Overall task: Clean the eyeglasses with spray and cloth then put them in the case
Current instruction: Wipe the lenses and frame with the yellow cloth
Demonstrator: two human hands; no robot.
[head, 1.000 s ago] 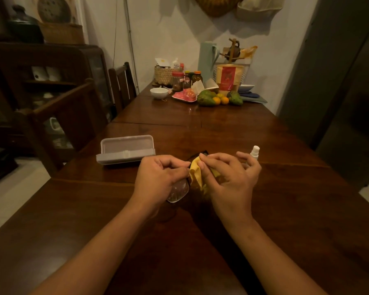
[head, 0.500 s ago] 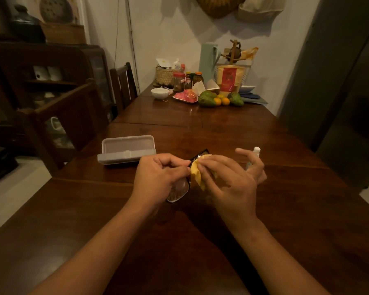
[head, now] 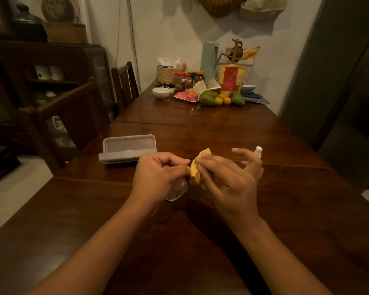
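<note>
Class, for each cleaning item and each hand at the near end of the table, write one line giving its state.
Eyeglasses: held, one lens bare.
Cloth: folded over the other lens.
Case: open, lying on the table.
Spray bottle: upright on the table, not held.
Left hand: grips the eyeglasses.
Right hand: pinches the cloth.

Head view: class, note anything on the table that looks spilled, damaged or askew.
Nothing stands out: the open glasses case lies flat on the table, the spray bottle stands upright beyond the right hand, no spill shows.
</note>
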